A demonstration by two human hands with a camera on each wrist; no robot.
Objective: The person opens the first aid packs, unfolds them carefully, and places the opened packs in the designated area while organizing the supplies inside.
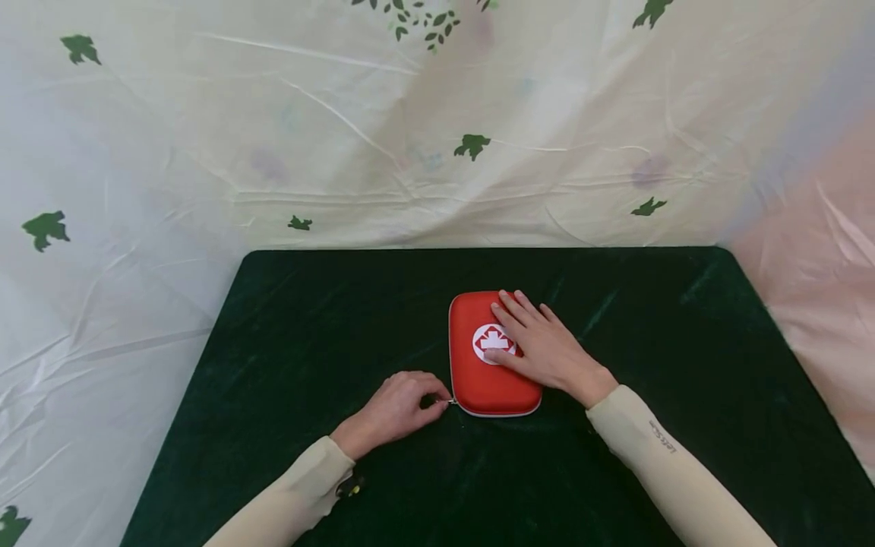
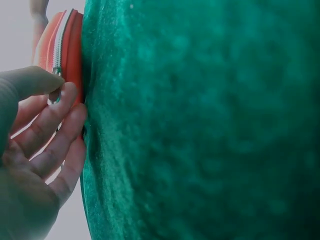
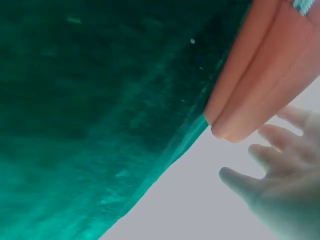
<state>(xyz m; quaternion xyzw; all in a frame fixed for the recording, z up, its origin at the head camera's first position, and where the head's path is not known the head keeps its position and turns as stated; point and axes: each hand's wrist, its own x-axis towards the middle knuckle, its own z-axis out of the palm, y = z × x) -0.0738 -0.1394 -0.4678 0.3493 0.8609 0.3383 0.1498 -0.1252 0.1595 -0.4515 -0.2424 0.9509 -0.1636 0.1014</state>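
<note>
A red zippered first-aid case (image 1: 481, 389) lies flat on the dark green cloth, a white round emblem (image 1: 481, 343) with a cross on its lid. At the case's near left corner, my left hand (image 1: 402, 404) pinches the zipper pull (image 2: 54, 96) between thumb and index finger. The left wrist view shows the closed silver zipper teeth (image 2: 59, 45) running along the side from that pull. My right hand (image 1: 548, 351) rests on the lid's right half with fingers spread and straight, covering part of the emblem. In the right wrist view its fingers (image 3: 272, 157) extend beside the case.
The green cloth (image 1: 307, 319) covers a table with rounded far corners. Behind it hangs a pale curtain (image 1: 383, 152) with green leaf prints, continuing down the left side; a pinkish stretch (image 1: 820, 304) hangs at the right. A small dark object (image 1: 349, 487) sits under the left cuff.
</note>
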